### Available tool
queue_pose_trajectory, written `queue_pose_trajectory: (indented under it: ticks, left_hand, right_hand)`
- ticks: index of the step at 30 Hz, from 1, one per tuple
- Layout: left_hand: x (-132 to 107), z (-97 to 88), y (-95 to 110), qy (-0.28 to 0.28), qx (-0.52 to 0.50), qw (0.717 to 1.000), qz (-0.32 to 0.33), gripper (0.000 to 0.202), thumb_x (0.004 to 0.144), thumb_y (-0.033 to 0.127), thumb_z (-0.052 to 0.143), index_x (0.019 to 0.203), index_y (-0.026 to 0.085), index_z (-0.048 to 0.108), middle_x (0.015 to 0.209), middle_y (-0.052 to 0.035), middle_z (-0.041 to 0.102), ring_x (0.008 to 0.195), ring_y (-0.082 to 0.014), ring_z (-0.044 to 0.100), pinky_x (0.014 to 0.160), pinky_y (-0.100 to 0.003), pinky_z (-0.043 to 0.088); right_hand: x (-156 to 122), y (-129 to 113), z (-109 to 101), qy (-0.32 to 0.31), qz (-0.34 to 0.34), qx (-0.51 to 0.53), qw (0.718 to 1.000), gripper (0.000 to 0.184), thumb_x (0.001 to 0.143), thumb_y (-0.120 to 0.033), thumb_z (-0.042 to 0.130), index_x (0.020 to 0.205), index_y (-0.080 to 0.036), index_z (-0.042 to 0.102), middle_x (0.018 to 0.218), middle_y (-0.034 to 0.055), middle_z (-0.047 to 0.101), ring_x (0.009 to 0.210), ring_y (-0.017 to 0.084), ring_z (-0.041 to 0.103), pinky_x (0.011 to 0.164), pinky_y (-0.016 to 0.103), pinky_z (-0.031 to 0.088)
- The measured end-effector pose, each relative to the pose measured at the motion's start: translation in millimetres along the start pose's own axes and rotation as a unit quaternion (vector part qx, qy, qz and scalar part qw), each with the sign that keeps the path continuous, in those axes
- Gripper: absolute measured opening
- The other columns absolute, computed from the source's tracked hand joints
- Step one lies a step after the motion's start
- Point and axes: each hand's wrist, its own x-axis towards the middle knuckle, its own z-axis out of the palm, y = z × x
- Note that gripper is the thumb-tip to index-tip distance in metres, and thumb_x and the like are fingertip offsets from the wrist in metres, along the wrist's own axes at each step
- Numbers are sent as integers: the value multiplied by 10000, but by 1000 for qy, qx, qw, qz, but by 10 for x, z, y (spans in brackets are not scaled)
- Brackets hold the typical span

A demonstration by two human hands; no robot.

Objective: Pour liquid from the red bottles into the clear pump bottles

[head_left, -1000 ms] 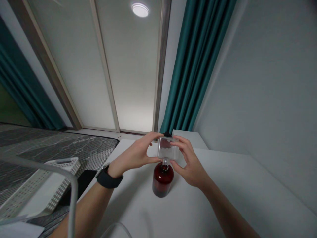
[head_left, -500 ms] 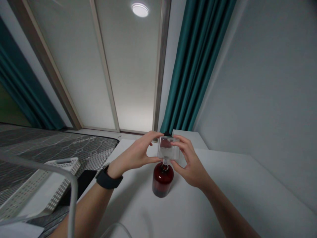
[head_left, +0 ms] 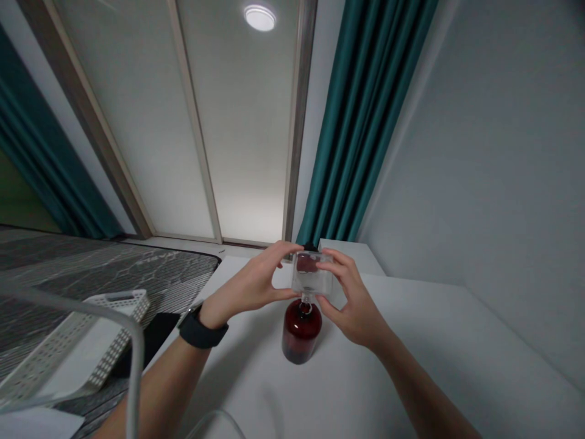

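Both hands hold a clear, square-sided glass bottle (head_left: 311, 281) upside down, its narrow neck pointing down at the mouth of a dark red-brown bottle (head_left: 301, 332). Whether the neck sits inside that mouth or just above it, I cannot tell. My left hand (head_left: 267, 277), with a black watch on the wrist, grips the clear bottle's left side between thumb and fingers. From the right, my right hand (head_left: 350, 299) pinches it, fingers across the upper part and thumb near the neck. The red-brown bottle stands upright on the white table (head_left: 356, 384). Something black shows behind the clear bottle's top.
Left of the table, a white perforated basket (head_left: 105, 341) sits low, beside a black flat object (head_left: 158, 332). A grey-white curved tube (head_left: 134, 366) crosses the near left. A white box-like surface (head_left: 361, 256) stands behind the table, with teal curtains (head_left: 361, 122) and sliding doors beyond.
Both hands and the two bottles keep nearly the same positions. The whole view has shifted very slightly.
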Motion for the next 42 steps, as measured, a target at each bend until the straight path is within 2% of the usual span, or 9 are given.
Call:
queue_pose_trajectory:
  ticks: [42]
  left_hand:
    - [-1, -18, 36, 12, 12, 1000, 18, 628, 833, 308, 756, 1369, 280, 430, 1335, -110, 572, 1174, -279, 571, 863, -411, 555]
  right_hand:
    - [15, -48, -11, 13, -25, -20, 999, 563, 824, -71, 578, 1318, -318, 466, 1442, 101, 420, 1397, 290, 420, 1143, 545, 394]
